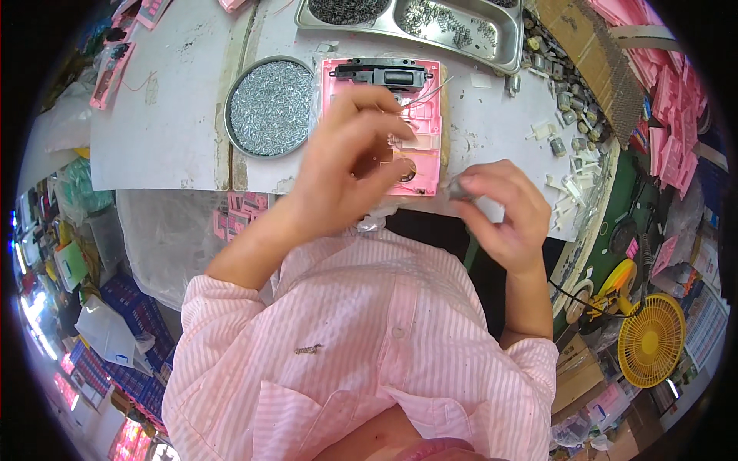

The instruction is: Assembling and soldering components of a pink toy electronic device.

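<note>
A pink plastic housing (424, 115) lies flat on the white worktop (169, 115), with a black part (388, 75) along its far edge and thin wires near its top. My left hand (350, 161) rests over the housing's left half, fingers curled down onto it; whether it pinches anything is hidden. My right hand (503, 211) hovers just right of the housing's near corner, its fingertips closed on a small grey metal part (459, 187).
A round tin of small silver screws (270, 106) sits left of the housing. A steel tray with compartments of small parts (415, 23) stands behind it. Loose white and metal pieces (573, 154) and stacked pink parts (673, 115) lie right. A yellow fan (652, 339) stands lower right.
</note>
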The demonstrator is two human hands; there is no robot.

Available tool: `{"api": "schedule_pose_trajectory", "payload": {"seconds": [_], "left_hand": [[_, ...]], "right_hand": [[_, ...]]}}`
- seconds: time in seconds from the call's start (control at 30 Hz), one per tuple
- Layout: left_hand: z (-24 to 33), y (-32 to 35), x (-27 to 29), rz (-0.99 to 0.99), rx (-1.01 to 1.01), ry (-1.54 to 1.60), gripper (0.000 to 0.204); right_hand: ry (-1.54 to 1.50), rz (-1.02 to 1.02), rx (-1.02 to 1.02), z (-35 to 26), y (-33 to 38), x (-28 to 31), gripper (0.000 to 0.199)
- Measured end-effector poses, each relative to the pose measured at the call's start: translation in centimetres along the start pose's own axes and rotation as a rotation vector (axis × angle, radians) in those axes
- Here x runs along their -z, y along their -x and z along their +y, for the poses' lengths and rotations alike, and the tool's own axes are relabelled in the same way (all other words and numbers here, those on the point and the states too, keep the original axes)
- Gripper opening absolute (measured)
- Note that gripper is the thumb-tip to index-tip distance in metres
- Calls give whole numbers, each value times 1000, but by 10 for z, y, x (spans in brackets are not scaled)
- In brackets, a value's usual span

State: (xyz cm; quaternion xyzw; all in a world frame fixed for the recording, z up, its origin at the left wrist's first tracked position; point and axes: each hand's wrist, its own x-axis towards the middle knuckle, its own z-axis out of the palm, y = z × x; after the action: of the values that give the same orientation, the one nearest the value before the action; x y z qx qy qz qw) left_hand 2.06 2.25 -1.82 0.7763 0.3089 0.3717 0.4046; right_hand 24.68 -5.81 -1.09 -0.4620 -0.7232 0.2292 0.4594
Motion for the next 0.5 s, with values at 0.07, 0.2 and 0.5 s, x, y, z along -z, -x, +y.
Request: {"api": "schedule_pose_trajectory", "payload": {"seconds": [0.07, 0.2, 0.5], "left_hand": [[-13, -17, 4, 19, -58, -406, 22], [-25, -34, -15, -39, -151, -760, 16], [-45, 0, 13, 179, 47, -185, 10]], "right_hand": [[9, 28, -98, 7, 0, 4, 34], [3, 67, -238, 14, -4, 8, 30], [258, -189, -125, 25, -27, 4, 26]]}}
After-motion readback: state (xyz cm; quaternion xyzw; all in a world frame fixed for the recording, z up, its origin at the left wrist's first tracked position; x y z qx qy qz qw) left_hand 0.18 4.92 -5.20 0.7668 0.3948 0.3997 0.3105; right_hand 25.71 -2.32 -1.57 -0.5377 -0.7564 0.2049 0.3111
